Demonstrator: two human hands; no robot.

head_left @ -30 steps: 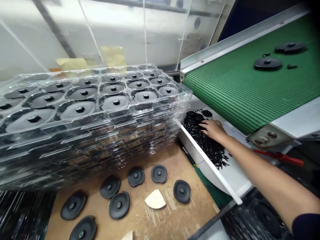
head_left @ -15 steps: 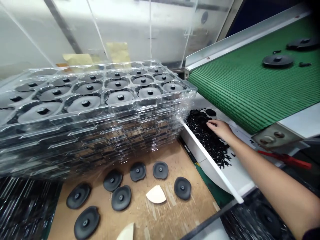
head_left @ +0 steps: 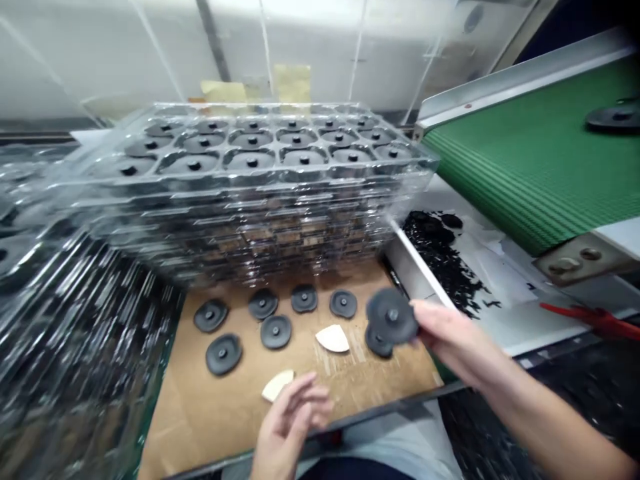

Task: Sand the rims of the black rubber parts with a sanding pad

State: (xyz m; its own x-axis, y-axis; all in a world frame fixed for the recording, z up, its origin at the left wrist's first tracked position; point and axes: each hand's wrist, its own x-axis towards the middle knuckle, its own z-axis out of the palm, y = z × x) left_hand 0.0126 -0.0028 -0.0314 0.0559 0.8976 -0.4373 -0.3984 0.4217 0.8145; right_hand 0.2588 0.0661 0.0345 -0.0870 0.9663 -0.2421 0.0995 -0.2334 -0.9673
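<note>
My right hand grips a black round disc by its edge, a little above the brown board. Another black disc lies right under it. Several more black discs rest on the board in two loose rows, with two pale wedge-shaped pieces among them. My left hand hovers at the board's near edge, fingers apart, holding nothing, close to the nearer pale wedge.
A tall stack of clear plastic trays filled with discs stands behind the board. A white tray with black scraps lies to the right, under a green conveyor belt carrying a disc. A red tool lies far right.
My right hand left the black scraps in the white tray and came over the board holding a disc. My left hand has come into view. The camera has swung left and down.
</note>
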